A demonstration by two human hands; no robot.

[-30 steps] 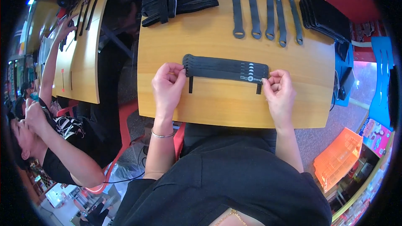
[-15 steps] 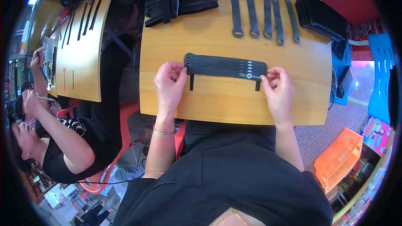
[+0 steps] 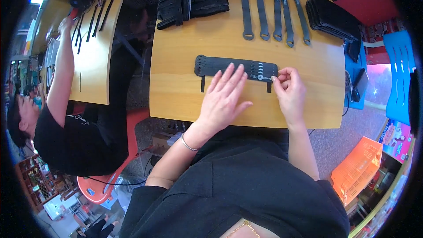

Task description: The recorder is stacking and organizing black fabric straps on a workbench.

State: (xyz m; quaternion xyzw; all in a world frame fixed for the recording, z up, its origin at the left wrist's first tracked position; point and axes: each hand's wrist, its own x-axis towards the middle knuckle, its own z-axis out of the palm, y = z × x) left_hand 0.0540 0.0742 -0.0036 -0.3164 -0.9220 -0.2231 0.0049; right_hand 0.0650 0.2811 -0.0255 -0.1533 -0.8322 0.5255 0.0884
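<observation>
**Stack of black straps held flat near the front edge of the worktop**

The wooden worktop (image 3: 176, 92) carries a stack of black straps (image 3: 220, 65), lying crosswise near the middle of its front half, parallel to the front edge. Two short black tabs hang from the stack toward the front edge, one near each end.

The left hand (image 3: 224, 97) lies flat, palm down, fingers spread and extended. The fingertips rest on the middle of the stack and the palm rests on the bare wood just in front of it. It grips nothing. A thin bracelet (image 3: 187, 143) sits on the left wrist.

The right hand (image 3: 288, 90) is at the right end of the stack. Its thumb and fingertips are drawn together and pinch the strap end beside the right tab.

Along the back edge, five single black straps (image 3: 274, 15) lie side by side, running front to back, each with a ring end toward the person. They are well apart from the stack. To their left, at the back left of the worktop, is a loose pile of black straps (image 3: 198, 0). At the back right corner sits a neat block of black pieces (image 3: 332, 15).

A second worktop (image 3: 94, 61) stands to the left, with thin black straps on its far part. Another person (image 3: 66, 136) in a black top sits there, one arm stretched up along it.
</observation>
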